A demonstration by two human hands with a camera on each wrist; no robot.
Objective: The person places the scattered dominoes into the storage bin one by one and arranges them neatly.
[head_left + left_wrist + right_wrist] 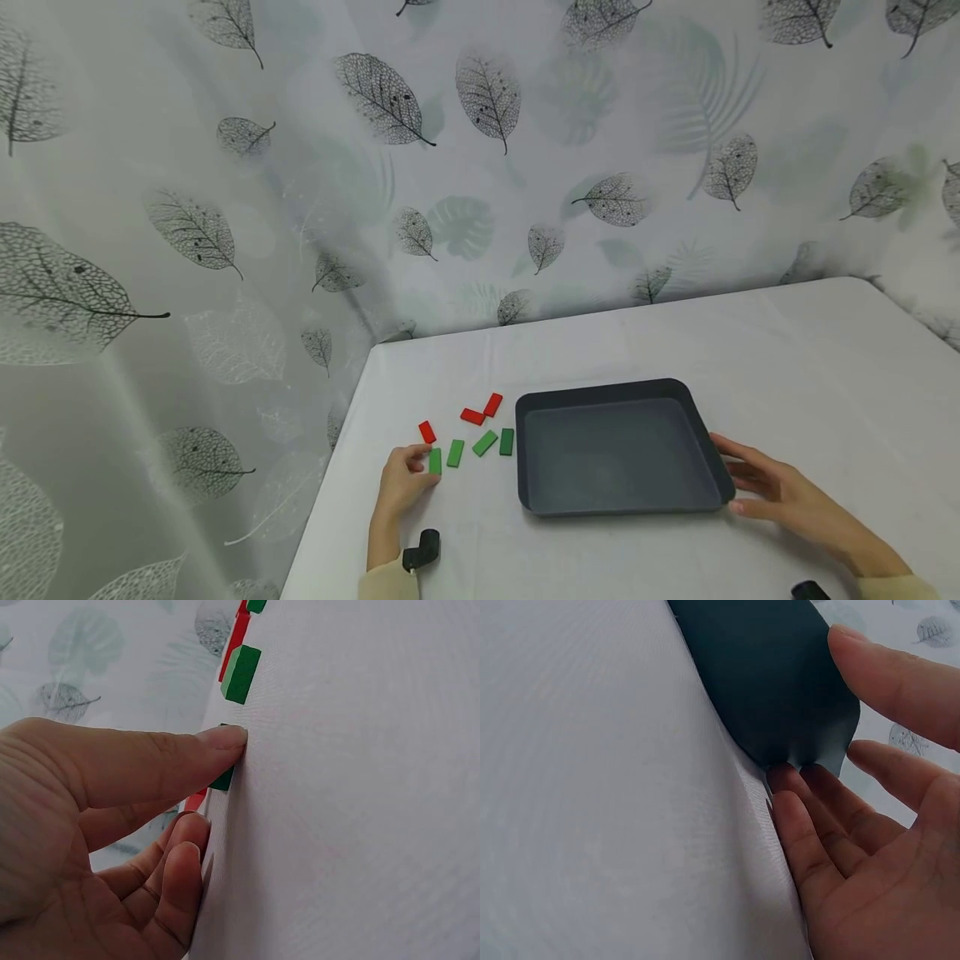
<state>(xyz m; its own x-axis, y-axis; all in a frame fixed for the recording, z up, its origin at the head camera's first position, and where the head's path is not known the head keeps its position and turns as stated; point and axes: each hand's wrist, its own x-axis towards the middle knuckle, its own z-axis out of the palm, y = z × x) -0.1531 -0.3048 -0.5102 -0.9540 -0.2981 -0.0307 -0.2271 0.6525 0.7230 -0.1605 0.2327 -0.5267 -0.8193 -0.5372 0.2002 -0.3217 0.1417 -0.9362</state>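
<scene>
My left hand (402,483) pinches a green rectangular block (435,461) by its two ends, thumb on the near end and index finger on the far one. In the left wrist view the thumb covers part of that green block (222,780). Just beyond the fingers lies a red block (427,432); to the right is another green block (455,452). My right hand (780,496) rests against the right side of a dark grey tray (630,505), fingers extended. In the right wrist view, fingertips touch the wall of the tray (772,675).
Two red blocks (472,416) lie farther back, end to end. A green block (484,442) lies slanted, and one more green block (507,442) sits close to the tray's left wall. A white cloth covers the table (450,367); leaf-print curtains (525,167) hang behind and at the left.
</scene>
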